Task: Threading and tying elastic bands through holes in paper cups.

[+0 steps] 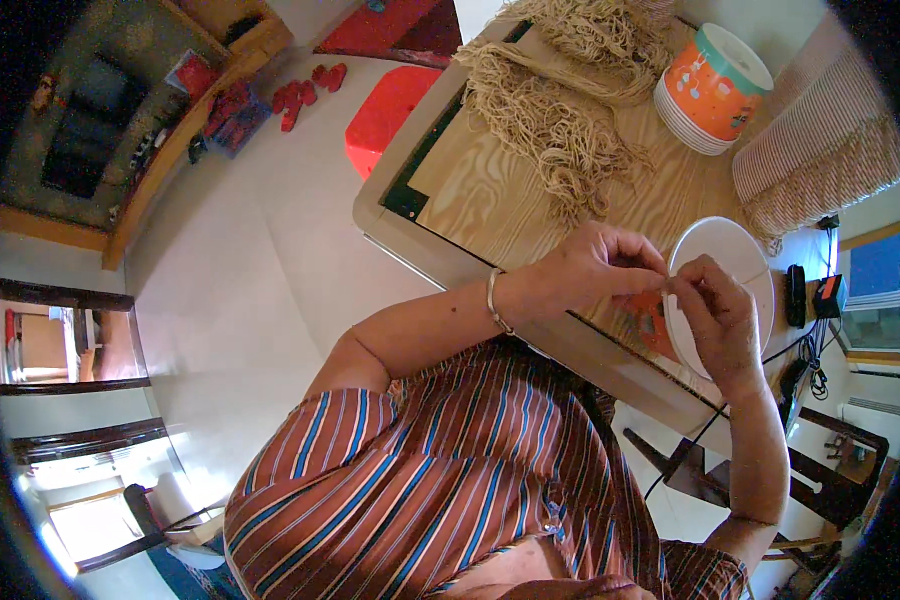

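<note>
My left hand point(598, 268), a bangle on its wrist, reaches in over the wooden table point(480, 200) with thumb and index finger pinched together. Close against it, my right hand point(718, 312) pinches too, fingertips almost meeting the left ones. Whatever lies between the fingertips is too small to make out. Just below both hands stands a paper tub point(745, 255), white inside and orange outside, partly hidden by my right hand. A loose heap of tan yarn point(560, 125) spreads over the board beyond my left hand.
A stack of orange paper tubs point(710, 90) stands at the far right of the table. Beside it lies striped, tan-fringed fabric point(820, 170). Black cables point(815, 365) and a small black box point(828, 297) are at the right. A red stool point(390, 115) touches the table's far-left side.
</note>
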`<act>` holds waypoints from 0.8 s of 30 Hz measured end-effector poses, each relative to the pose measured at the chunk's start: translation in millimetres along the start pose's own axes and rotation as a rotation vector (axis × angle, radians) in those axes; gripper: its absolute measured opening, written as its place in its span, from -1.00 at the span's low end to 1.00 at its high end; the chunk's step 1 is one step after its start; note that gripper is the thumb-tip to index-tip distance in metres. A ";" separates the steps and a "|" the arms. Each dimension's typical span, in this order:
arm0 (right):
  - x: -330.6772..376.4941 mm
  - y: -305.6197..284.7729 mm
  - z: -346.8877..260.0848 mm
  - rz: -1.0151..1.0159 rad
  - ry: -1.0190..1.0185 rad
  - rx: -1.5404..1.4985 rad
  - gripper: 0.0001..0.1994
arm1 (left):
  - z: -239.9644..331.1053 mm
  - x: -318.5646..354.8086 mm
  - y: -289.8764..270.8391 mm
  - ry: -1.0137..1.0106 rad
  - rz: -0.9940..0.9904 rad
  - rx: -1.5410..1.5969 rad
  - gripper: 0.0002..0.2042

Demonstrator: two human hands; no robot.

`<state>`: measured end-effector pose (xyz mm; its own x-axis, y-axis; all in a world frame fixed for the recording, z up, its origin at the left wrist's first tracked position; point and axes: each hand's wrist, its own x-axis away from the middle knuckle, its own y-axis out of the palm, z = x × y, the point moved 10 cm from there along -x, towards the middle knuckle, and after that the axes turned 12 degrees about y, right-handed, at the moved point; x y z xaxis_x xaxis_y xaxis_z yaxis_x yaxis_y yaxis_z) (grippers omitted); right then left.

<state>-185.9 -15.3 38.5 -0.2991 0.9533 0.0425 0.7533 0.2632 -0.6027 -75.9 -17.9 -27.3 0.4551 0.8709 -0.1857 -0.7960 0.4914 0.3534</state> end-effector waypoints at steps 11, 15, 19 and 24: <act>-5.4 4.8 22.4 -0.139 0.249 -0.169 -0.88 | -1.5 1.6 4.8 0.162 -0.065 -0.295 -0.82; -4.2 5.8 18.4 -0.156 0.289 -0.210 -0.88 | -0.8 1.6 5.8 0.191 -0.052 -0.244 -0.84; -2.7 5.8 14.4 -0.172 0.249 -0.253 -0.91 | 0.3 0.4 7.5 0.171 -0.065 -0.353 -0.86; 1.3 3.2 18.4 -0.181 0.393 -0.260 -0.93 | -4.7 1.2 7.6 0.162 -0.044 -0.306 -0.86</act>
<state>-194.7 -16.0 22.0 -0.2331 0.8595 0.4548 0.8457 0.4101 -0.3415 -83.3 -13.1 -29.1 0.4419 0.8275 -0.3463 -0.8710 0.4882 0.0553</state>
